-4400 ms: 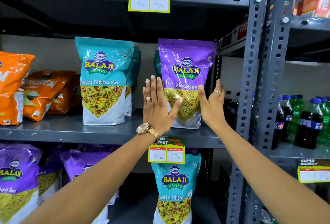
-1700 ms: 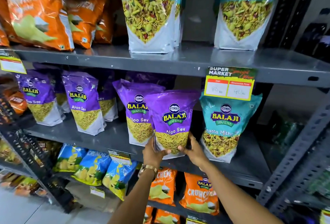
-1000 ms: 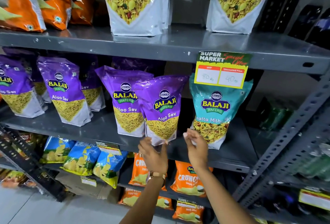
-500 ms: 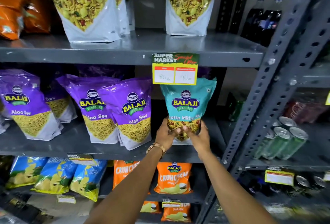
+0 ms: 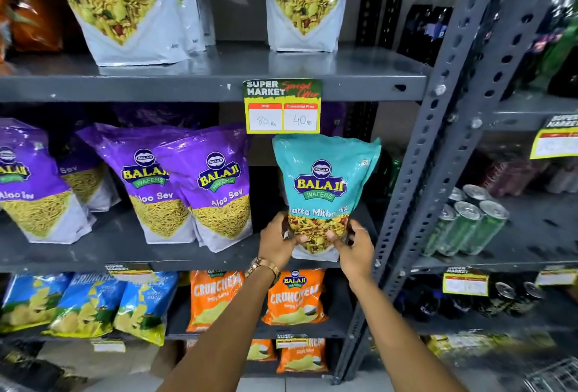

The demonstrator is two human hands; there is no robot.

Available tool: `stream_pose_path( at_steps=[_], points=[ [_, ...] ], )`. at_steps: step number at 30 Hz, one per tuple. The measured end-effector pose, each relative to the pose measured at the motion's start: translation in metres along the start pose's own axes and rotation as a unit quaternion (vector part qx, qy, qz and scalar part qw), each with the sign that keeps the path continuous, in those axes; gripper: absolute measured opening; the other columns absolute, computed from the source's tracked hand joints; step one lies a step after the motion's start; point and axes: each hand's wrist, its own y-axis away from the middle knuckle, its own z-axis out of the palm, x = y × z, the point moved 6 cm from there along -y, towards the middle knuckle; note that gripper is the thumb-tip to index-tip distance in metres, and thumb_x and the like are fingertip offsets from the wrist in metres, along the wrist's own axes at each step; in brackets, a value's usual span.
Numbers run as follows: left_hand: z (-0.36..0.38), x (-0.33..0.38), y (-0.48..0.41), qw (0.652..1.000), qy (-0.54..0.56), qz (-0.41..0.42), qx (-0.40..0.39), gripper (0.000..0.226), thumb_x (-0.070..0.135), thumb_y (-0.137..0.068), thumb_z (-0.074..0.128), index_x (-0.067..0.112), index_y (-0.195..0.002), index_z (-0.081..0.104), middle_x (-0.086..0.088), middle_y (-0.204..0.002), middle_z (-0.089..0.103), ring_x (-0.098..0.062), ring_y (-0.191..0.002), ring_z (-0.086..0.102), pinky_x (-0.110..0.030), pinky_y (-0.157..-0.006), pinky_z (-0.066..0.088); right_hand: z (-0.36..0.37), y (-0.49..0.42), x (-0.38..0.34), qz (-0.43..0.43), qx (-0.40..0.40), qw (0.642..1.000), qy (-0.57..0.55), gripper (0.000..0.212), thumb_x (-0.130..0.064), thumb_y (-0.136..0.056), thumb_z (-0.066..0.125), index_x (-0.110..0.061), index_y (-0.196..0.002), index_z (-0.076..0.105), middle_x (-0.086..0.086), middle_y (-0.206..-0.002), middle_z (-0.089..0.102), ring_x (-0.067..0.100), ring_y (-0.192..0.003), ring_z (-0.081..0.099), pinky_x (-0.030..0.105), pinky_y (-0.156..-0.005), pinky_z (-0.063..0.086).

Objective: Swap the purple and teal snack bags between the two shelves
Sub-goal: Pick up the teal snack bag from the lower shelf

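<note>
Both hands, the left hand [image 5: 280, 243] and the right hand [image 5: 355, 249], are clasping the lower corners of the teal snack bag [image 5: 323, 191], which is standing upright on the lower shelf [image 5: 125, 251] beside the purple snack bags [image 5: 215, 185]. Purple stock is already sitting below, so judging by this, carrying the teal bag to the upper shelf [image 5: 203, 79], where other teal bags are standing, is remaining. Grey slotted-steel racking is filling the shop aisle.

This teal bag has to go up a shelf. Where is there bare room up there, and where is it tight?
On the upper shelf, bare metal lies between the teal bags on the left and the lone teal bag on the right, with more right of that one. The purple bags below stand crowded, overlapping.
</note>
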Motion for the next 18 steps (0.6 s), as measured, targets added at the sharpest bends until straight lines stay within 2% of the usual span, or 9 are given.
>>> stream_pose_path(
  at_steps=[3, 6, 8, 9, 11, 13, 16, 18],
  points=[
    [-0.007, 0.0, 0.018, 1.0, 0.009, -0.002, 0.009, 0.057, 0.009, -0.071, 0.082, 0.006, -0.122, 0.057, -0.014, -0.119, 0.07, -0.026, -0.106, 0.065, -0.034, -0.088, 0.051, -0.005, 0.015, -0.001, -0.016, -0.018, 1.0, -0.001, 0.055, -0.038, -0.074, 0.073, -0.012, -0.12, 0.061, 0.013, -0.115, 0.067, 0.026, -0.105, 0.066, 0.05, -0.089, 0.055],
    [-0.016, -0.001, 0.038, 1.0, 0.003, -0.006, 0.015, 0.062, 0.018, -0.061, 0.087, 0.007, -0.116, 0.06, -0.013, -0.115, 0.072, -0.028, -0.107, 0.067, -0.044, -0.089, 0.056, -0.012, 0.028, 0.001, -0.022, -0.051, 0.998, -0.014, 0.063, -0.046, -0.067, 0.075, -0.013, -0.119, 0.061, 0.012, -0.115, 0.069, 0.024, -0.106, 0.067, 0.052, -0.089, 0.056],
    [-0.021, -0.002, 0.052, 1.0, -0.007, -0.015, 0.019, 0.064, 0.016, -0.059, 0.089, 0.008, -0.115, 0.06, -0.012, -0.114, 0.072, -0.027, -0.106, 0.067, -0.046, -0.088, 0.057, -0.016, 0.04, -0.004, -0.025, -0.07, 0.997, -0.012, 0.058, -0.045, -0.067, 0.075, -0.015, -0.115, 0.062, 0.011, -0.111, 0.07, 0.021, -0.103, 0.069, 0.049, -0.087, 0.057],
    [-0.022, -0.001, 0.059, 1.0, -0.011, -0.016, 0.02, 0.063, 0.012, -0.06, 0.089, 0.008, -0.116, 0.06, -0.012, -0.115, 0.072, -0.026, -0.105, 0.067, -0.042, -0.087, 0.057, -0.018, 0.048, -0.006, -0.028, -0.076, 0.997, -0.005, 0.049, -0.039, -0.071, 0.077, -0.018, -0.112, 0.062, 0.009, -0.108, 0.071, 0.015, -0.1, 0.07, 0.043, -0.085, 0.059],
    [-0.025, 0.001, 0.073, 1.0, -0.009, -0.011, 0.022, 0.061, 0.008, -0.061, 0.089, 0.006, -0.116, 0.061, -0.011, -0.113, 0.072, -0.02, -0.098, 0.065, -0.028, -0.079, 0.054, -0.024, 0.061, -0.015, -0.046, -0.084, 0.995, 0.0, 0.032, -0.021, -0.078, 0.077, -0.028, -0.105, 0.062, 0.001, -0.101, 0.072, -0.001, -0.091, 0.069, 0.02, -0.075, 0.057],
    [-0.031, 0.007, 0.087, 1.0, -0.005, -0.003, 0.025, 0.06, 0.008, -0.061, 0.088, 0.007, -0.115, 0.062, -0.01, -0.111, 0.073, -0.017, -0.093, 0.065, -0.021, -0.073, 0.052, -0.031, 0.071, -0.024, -0.067, -0.085, 0.994, 0.006, 0.034, -0.014, -0.08, 0.074, -0.031, -0.106, 0.06, -0.006, -0.099, 0.071, 0.001, -0.09, 0.069, 0.011, -0.069, 0.053],
    [-0.042, 0.027, 0.102, 0.999, -0.008, 0.026, 0.03, 0.061, 0.019, -0.058, 0.09, 0.014, -0.112, 0.062, -0.004, -0.107, 0.075, -0.017, -0.095, 0.07, -0.037, -0.081, 0.059, -0.043, 0.082, -0.044, -0.078, -0.089, 0.993, -0.02, 0.037, -0.012, -0.08, 0.074, -0.031, -0.108, 0.061, -0.009, -0.104, 0.072, 0.005, -0.093, 0.069, 0.018, -0.074, 0.054],
    [-0.051, 0.048, 0.107, 0.998, -0.006, 0.051, 0.028, 0.056, 0.021, -0.058, 0.091, 0.018, -0.107, 0.062, 0.004, -0.1, 0.074, -0.003, -0.09, 0.069, -0.032, -0.08, 0.058, -0.052, 0.086, -0.061, -0.081, -0.086, 0.992, -0.046, 0.038, -0.011, -0.08, 0.074, -0.023, -0.114, 0.063, -0.003, -0.107, 0.072, 0.009, -0.096, 0.069, 0.027, -0.08, 0.055]
  ],
)
